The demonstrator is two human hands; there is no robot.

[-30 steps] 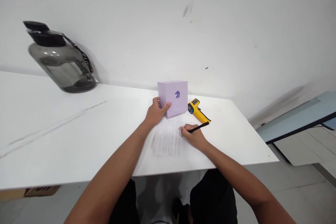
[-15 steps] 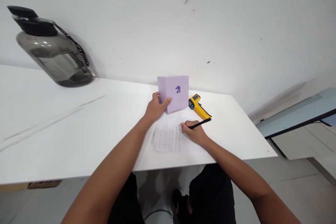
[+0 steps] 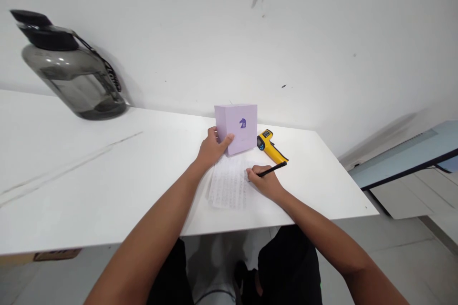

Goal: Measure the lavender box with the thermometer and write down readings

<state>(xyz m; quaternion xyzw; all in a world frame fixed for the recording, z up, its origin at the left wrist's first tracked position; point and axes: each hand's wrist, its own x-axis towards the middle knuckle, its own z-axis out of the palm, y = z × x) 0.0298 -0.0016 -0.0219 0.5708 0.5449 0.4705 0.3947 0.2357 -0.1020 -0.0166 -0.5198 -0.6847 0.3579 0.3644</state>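
Observation:
My left hand [image 3: 213, 147] grips the lower left corner of a light purple box [image 3: 241, 128] with a dark horse-head mark on its front. The thumb lies on the front face, and the other fingers are at the left side, partly hidden. Below the box lie several thin sheets of paper [image 3: 229, 188] covered in rows of writing too small to read. My right hand [image 3: 263, 178] is closed round a black pen [image 3: 272, 169], its tip at the right part of the sheets. Just right of the box, a yellow and black infrared thermometer [image 3: 272, 147] rests on its side.
A large grey see-through water bottle [image 3: 77, 78] with a black lid stands on the white table [image 3: 89, 176] at the left, by the wall. A monitor-like panel [image 3: 411, 157] is beyond the table's right edge. Under the table's left front edge shows a cardboard box [image 3: 57, 254].
The pen's upper end has shifted very slightly, and my right hand stays at the same part of the paper. The box and my left hand keep their places.

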